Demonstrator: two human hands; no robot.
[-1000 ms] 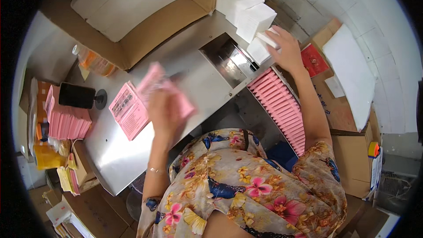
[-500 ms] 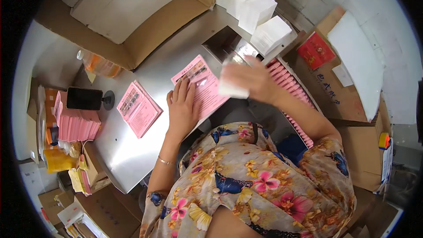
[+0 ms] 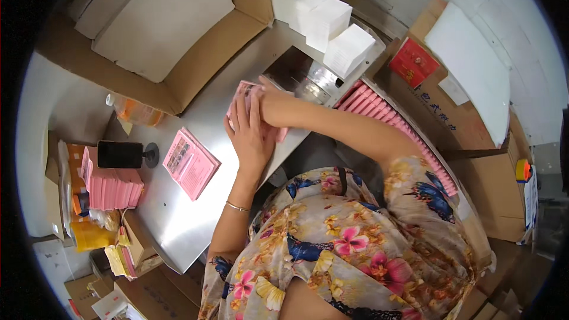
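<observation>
My left hand (image 3: pixel 250 136) lies over a pink printed packet (image 3: pixel 246 90) near the table's front edge, its fingers bent across the packet and holding it. My right hand (image 3: pixel 274 105) reaches across from the right and presses against the same packet, beside the left fingers. Most of its fingers are hidden behind the packet and the left hand, so what they hold does not show. To the left of both hands lies a small stack of pink printed packets (image 3: pixel 191 165), flat on the metal table (image 3: pixel 178 213).
White napkin stacks (image 3: pixel 348 48) line the back right of the table, behind a shiny dark plate (image 3: pixel 299 74). Pink packets (image 3: pixel 409 136) fill a long box at right. A phone on a stand (image 3: pixel 120 154), pink bundles (image 3: pixel 115 188) and an orange bottle (image 3: pixel 136 110) stand left. A large carton (image 3: pixel 213 50) is behind.
My right hand has swung left to the packet under my left hand. The white napkins it held are now out of sight. The left fingers have bent over the packet.
</observation>
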